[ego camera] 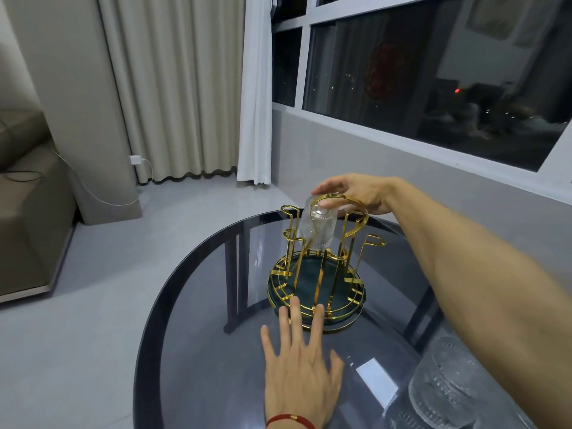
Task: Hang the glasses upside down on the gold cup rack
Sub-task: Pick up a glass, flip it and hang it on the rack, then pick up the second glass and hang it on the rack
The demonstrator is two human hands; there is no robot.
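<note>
The gold cup rack (318,275) with a dark green round base stands on the glass table (198,351). A clear textured glass (318,226) hangs upside down, tilted, at the rack's far side. My right hand (353,193) grips its upturned base from above, beside the rack's top ring handle. Flat on the table lies my left hand (301,363), fingers spread, fingertips touching the rack's near rim. More clear glasses (445,385) stand at the lower right, partly hidden by my right forearm.
The round dark glass table ends close to a grey wall and window (433,72) on the right. Curtains (185,88) hang behind, and a sofa (28,205) sits at the left on the grey floor.
</note>
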